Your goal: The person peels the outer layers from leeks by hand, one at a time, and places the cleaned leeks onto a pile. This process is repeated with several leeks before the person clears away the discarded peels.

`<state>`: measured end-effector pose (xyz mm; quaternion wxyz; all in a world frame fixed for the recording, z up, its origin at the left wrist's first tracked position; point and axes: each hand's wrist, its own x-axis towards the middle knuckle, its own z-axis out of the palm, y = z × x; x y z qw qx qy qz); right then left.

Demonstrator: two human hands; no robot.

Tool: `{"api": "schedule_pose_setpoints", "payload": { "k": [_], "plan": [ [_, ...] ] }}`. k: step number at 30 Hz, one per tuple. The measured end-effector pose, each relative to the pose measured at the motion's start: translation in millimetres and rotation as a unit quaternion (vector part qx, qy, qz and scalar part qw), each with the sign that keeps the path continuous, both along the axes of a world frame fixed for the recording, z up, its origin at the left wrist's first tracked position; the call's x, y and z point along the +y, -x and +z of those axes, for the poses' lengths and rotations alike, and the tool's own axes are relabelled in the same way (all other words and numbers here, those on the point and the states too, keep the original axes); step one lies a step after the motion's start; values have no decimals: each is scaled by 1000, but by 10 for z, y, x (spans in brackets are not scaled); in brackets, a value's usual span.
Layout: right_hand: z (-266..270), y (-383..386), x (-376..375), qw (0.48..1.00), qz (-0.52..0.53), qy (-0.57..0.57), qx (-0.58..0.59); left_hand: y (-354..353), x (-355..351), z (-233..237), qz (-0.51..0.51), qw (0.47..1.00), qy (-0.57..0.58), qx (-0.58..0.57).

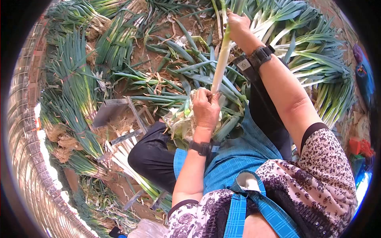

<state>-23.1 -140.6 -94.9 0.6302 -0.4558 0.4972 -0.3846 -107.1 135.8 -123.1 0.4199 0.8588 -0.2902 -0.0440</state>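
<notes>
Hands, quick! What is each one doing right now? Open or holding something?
Left hand: closed, gripping the lower end of the green onion stalk.
Right hand: closed around the upper end of the same stalk.

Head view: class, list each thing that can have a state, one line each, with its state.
leek stalk: held between both hands, white shaft clean.
left hand: shut on the stalk's lower end.
right hand: shut on the stalk's upper end.
bundled leeks: lying flat, roots on.
loose leaves: stripped, scattered on the ground.
</notes>
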Motion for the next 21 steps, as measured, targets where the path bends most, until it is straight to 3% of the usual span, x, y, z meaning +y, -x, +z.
{"api": "schedule_pose_setpoints", "payload": {
  "k": [4, 8, 15, 18, 19, 21],
  "plan": [
    [-188, -84, 92, 982, -69, 136, 116, -45, 75, -140, -45, 994, -16, -99],
    [46, -30, 231, 998, -26, 41, 28, -41, 122, -126, -65, 986, -27, -150],
    [12, -70, 291, 998, -30, 44, 41, -59, 219, -98, -88, 975, -102, -175],
    [204, -25, 238, 995, -47, 14, 88, -42, 240, 122, -140, 941, -130, -280],
    [310, 23, 287, 997, -68, -11, 43, -52, 242, 177, -164, 931, -105, -308],
    [295, 33, 201, 993, -83, 0, 85, -129, 230, 206, -215, 906, -70, -359]
  ]
}}
